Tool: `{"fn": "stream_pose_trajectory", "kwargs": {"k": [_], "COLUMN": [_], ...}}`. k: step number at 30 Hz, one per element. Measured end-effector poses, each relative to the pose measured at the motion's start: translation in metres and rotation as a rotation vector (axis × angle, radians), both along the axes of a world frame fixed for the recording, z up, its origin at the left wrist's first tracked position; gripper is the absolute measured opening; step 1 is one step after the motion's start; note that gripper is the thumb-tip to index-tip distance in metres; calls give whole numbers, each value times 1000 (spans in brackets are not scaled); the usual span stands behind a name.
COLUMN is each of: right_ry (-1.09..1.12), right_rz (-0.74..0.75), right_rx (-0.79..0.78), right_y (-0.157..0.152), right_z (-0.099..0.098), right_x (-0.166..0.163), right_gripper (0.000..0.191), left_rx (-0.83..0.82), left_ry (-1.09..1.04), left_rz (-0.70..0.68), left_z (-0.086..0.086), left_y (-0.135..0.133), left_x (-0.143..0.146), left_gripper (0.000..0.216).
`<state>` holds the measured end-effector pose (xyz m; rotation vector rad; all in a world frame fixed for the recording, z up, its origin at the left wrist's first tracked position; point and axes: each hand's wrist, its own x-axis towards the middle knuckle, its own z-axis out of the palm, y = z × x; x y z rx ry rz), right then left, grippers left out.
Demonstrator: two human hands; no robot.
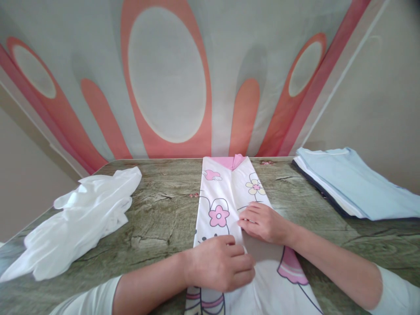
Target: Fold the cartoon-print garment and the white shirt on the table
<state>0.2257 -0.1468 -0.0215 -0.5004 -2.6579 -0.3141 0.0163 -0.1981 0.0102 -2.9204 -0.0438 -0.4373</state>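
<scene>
A long white printed garment (241, 275) runs lengthwise down the middle of the table, folded narrow, with pink flowers and cartoon figures on it and pink cloth at its far end. My left hand (223, 264) lies over its near part, fingers curled closed on the fabric along the middle line. A little farther off and to the right, my right hand (262, 223) is closed too, its bent fingertips gripping the fabric by the same line. Both thumbs are mostly hidden, as is the cloth under the fingers.
To the left lies a crumpled white cloth (85, 218). A stack of folded clothes, light blue on top (357, 183), sits at the right. The wood-patterned table (154, 232) ends at a backdrop (223, 52) with large coral shapes.
</scene>
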Motion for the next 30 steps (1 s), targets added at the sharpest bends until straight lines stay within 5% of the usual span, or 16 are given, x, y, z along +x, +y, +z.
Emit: {"fn": "stream_pose_trajectory", "kwargs": {"k": [4,11,20,30], "right_ry": [-13,-7,-71,-75], "right_rz": [-7,-24,-40,39], "right_rx": [-52,-95,-192,-279], "right_y": [0,1,-5,-19], "right_z": [-1,-5,3,12], "right_x": [1,1,1,-3], "right_gripper": [22,14,10,10], "left_rx": [-119,-376,-329,-374], "left_ry": [-20,-177,106,124], "left_rz": [70,601,598,579], "left_z": [-6,-19,-29,-24], "left_y": [3,24,30,30], "left_x": [-1,-3,-8,-9], "left_gripper": [13,22,44,43]}}
